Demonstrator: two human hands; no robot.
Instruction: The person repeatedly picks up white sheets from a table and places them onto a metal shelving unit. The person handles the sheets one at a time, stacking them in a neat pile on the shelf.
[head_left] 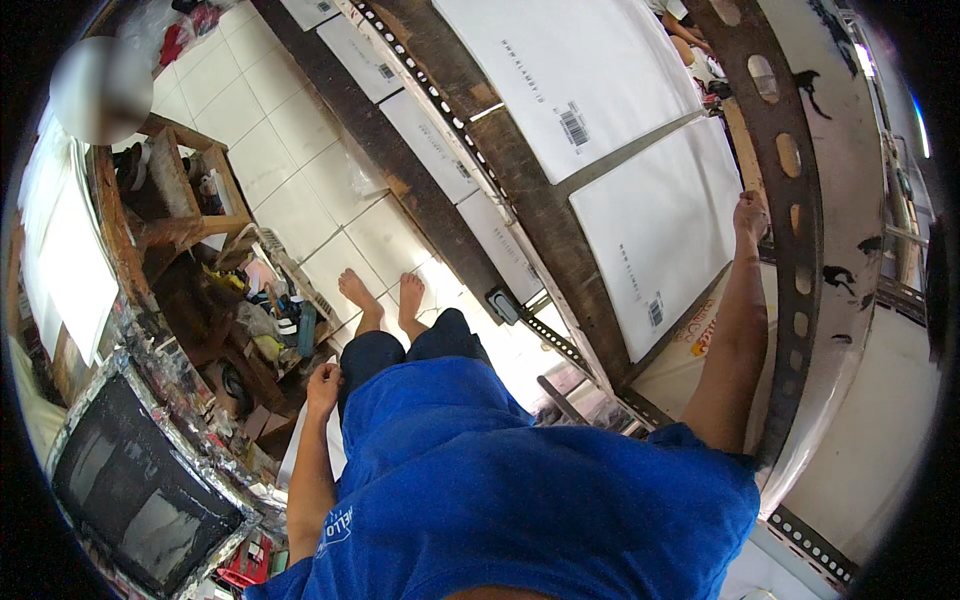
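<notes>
My right arm stretches out over a rack shelf, and my right hand [750, 214] is closed at the far edge of a flat white printed sheet [660, 240], beside the slotted metal upright. What its fingers grip, if anything, is hidden. A second white printed sheet [570, 70] lies flat farther along the same shelf. Low at my left side, my left hand [324, 388] is closed with curled fingers, near my thigh and the cluttered wooden bench. I cannot make out whether anything is in it. Something white [300, 450] shows beside the left forearm.
Slotted metal rails [790, 160] frame the rack; a lower level [430, 140] bears several more white sheets. A small black device [502, 305] sits on the rail. At left stand a wooden bench [175, 230] with clutter and a dark framed screen [140, 480]. Pale tiles [300, 205] cover the floor.
</notes>
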